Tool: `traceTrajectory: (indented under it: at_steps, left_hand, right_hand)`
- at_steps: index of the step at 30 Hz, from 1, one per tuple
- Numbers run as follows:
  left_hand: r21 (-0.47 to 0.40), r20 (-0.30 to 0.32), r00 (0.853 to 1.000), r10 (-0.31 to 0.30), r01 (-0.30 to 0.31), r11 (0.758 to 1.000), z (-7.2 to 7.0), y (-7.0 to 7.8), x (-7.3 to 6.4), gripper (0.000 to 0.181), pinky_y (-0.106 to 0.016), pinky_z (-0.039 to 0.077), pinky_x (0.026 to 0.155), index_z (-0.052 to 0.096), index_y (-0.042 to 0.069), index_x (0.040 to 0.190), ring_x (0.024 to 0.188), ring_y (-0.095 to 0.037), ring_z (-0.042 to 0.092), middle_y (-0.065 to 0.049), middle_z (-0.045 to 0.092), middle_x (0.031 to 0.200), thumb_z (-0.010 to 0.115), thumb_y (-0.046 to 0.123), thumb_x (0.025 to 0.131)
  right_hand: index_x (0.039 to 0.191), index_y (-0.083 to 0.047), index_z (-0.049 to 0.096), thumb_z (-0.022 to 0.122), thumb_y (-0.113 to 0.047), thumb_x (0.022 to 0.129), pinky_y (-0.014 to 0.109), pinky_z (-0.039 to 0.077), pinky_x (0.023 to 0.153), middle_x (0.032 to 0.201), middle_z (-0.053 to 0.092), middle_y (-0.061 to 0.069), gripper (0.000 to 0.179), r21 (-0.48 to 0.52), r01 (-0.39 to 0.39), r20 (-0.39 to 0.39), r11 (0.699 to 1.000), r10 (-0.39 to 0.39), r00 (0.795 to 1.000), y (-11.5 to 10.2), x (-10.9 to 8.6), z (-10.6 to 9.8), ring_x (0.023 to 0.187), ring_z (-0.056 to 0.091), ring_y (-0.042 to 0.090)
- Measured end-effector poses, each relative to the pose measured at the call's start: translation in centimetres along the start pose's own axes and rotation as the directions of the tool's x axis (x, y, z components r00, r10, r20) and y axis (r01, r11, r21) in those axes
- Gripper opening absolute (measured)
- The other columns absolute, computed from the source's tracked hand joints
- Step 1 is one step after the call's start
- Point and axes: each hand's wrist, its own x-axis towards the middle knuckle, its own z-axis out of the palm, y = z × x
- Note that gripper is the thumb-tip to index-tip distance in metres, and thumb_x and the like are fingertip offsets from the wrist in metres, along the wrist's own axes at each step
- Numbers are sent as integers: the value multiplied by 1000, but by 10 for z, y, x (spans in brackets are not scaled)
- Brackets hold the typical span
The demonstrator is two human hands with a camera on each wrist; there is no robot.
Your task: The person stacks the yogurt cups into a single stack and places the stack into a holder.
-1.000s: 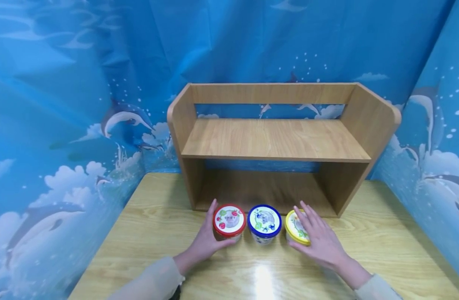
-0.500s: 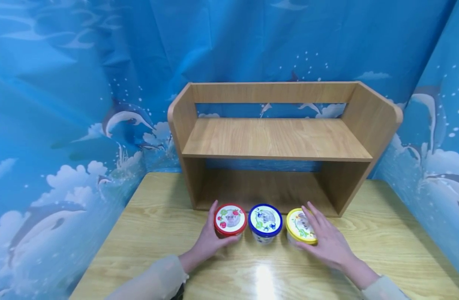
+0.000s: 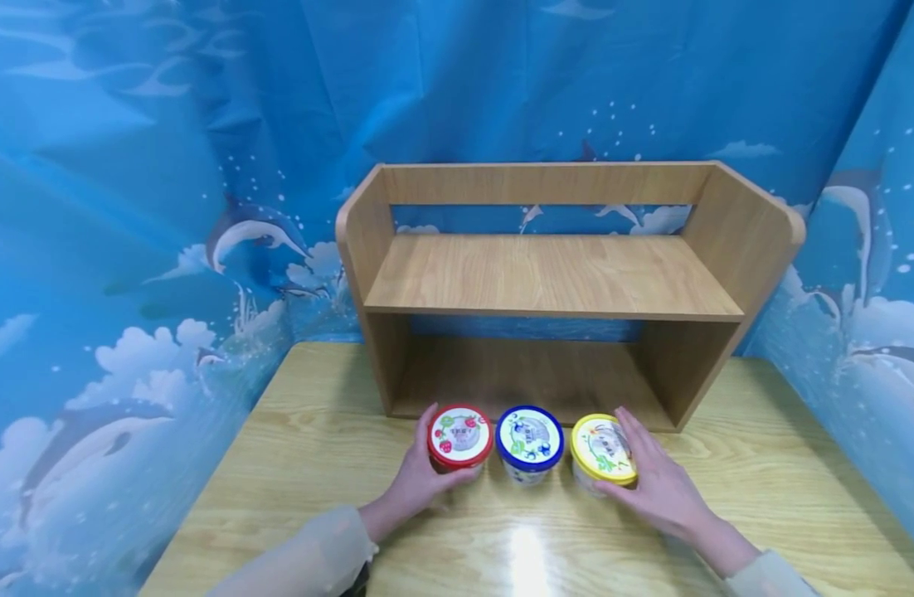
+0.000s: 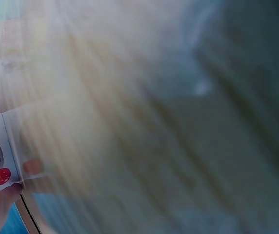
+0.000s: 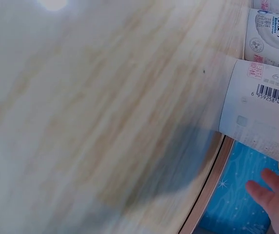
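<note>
Three tubs stand in a row at the shelf's front edge: a red-lidded strawberry tub point(image 3: 460, 434), a blue-lidded blueberry tub point(image 3: 530, 438) in the middle and a yellow-lidded tub point(image 3: 602, 450). My left hand point(image 3: 418, 481) holds the red-lidded tub, thumb across its front and fingers along its left side. On the far right my right hand point(image 3: 662, 485) lies around the yellow-lidded tub, thumb near its front rim. Its fingers are fairly straight; in the right wrist view the fingertips point(image 5: 260, 194) stand off the white side wall.
Behind the tubs stands a two-tier wooden shelf point(image 3: 550, 274) with raised side panels. It sits on a light wooden table point(image 3: 300, 448). A blue curtain point(image 3: 457, 75) printed with dolphins and clouds hangs behind and at both sides.
My right hand has drawn back to the right, uncovering more of the yellow lid. My left hand stays at the red-lidded tub, and the tubs keep their places.
</note>
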Motion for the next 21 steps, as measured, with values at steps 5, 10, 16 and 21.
traceTrajectory:
  at_steps: [5, 10, 16, 21]
  left_hand:
    - [-11, 0, 1000, -7, 7, 1000, 0, 1, 0, 110, -54, 40, 102, 18, 18, 152, 131, -33, 41, -10, 42, 144, 87, 42, 70]
    - [-22, 5, 1000, -10, 10, 1000, 0, 2, 0, 108, -53, 41, 101, 18, 19, 151, 130, -33, 41, -9, 42, 143, 87, 41, 71]
    - [-41, 12, 1000, -16, 16, 999, 1, -1, 0, 106, -54, 40, 102, 19, 23, 150, 130, -33, 41, -9, 42, 143, 87, 42, 70]
    - [-54, 28, 999, -19, 20, 998, 0, -3, 2, 106, -54, 40, 102, 19, 23, 150, 130, -33, 41, -9, 43, 143, 86, 41, 71]
  right_hand:
    - [156, -11, 8, 77, -49, 78, 71, 38, 90, 150, 26, 29, 111, 51, -33, 14, 998, 32, 999, 0, 0, 2, 127, 37, 53]
    - [153, -3, 18, 80, -46, 76, 69, 38, 91, 148, 28, 30, 108, 105, -38, 9, 994, 37, 999, 1, 1, 4, 123, 40, 53]
    - [148, 2, 27, 83, -44, 73, 69, 39, 90, 144, 32, 28, 105, 136, -35, -4, 990, 36, 999, 5, 2, 6, 120, 44, 52]
    - [145, 4, 33, 86, -39, 70, 69, 38, 91, 141, 36, 28, 102, 178, -10, -36, 984, 17, 999, 7, 4, 5, 119, 44, 52]
